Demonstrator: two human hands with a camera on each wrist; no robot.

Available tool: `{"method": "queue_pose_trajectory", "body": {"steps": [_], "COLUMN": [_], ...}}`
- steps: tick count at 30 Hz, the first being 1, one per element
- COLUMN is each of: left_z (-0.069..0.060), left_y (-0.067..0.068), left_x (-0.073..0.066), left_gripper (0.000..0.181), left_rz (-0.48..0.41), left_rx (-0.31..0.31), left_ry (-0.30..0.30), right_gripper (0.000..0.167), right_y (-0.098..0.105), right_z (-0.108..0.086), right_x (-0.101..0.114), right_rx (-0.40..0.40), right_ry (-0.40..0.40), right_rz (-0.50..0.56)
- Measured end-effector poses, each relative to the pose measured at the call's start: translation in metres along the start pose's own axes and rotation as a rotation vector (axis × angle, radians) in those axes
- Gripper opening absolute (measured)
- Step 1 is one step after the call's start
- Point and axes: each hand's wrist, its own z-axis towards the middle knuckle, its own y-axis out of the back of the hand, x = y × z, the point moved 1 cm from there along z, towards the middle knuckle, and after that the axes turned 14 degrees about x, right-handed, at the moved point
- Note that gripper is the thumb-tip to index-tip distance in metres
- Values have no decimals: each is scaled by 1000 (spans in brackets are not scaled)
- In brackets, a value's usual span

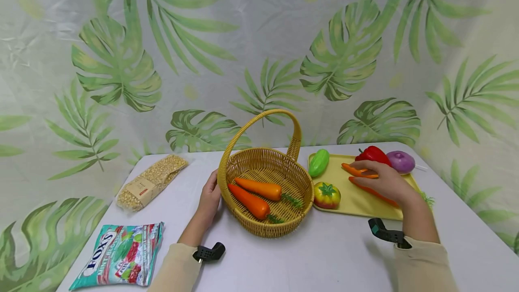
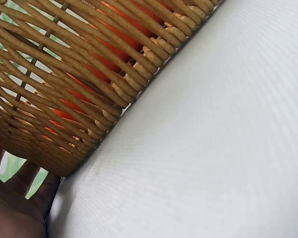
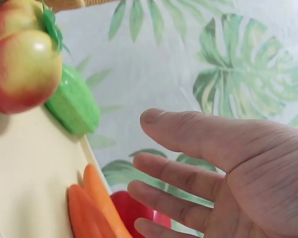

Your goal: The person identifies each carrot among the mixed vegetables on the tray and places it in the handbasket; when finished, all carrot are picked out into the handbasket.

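Observation:
A wicker basket [image 1: 270, 230] with a tall arched handle stands mid-table. Inside it lie two toy carrots, one light orange [image 1: 259, 188] and one darker [image 1: 249, 200]. My left hand [image 1: 210, 197] rests against the basket's left side, fingers extended along the wicker; the left wrist view shows the fingers [image 2: 24, 177] partly behind it. Over the yellow tray [image 1: 350, 204] hovers my right hand [image 1: 387, 183], thumb and fingers spread and holding nothing. Beneath it two more carrots, one at the back [image 1: 349, 169] and one nearer [image 3: 89, 213], lie side by side on the tray.
Also on the tray are a red-yellow tomato [image 1: 326, 195], a green cucumber-like vegetable [image 1: 319, 163], a red bell pepper [image 1: 375, 155] and a purple onion [image 1: 400, 162]. At left lie a bag of pale grains [image 1: 156, 179] and a teal candy bag [image 1: 119, 256]. A leaf-patterned curtain hangs behind.

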Motion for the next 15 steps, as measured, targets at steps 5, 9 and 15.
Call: {"method": "queue_pose_trajectory", "body": {"steps": [5, 9, 15], "left_z": [-3, -1, 2], "left_y": [-1, 0, 2], "left_x": [-10, -3, 7], "left_gripper": [43, 42, 40], "left_rz": [0, -2, 15], "left_rx": [14, 7, -4], "left_ry": [9, 2, -22], "right_gripper": [56, 48, 45], "right_y": [1, 1, 4], "right_z": [-1, -2, -4], "right_x": [-11, -21, -31], "right_rx": [6, 8, 6], "right_ry": [-40, -60, -84], "right_rz": [-14, -15, 29]}}
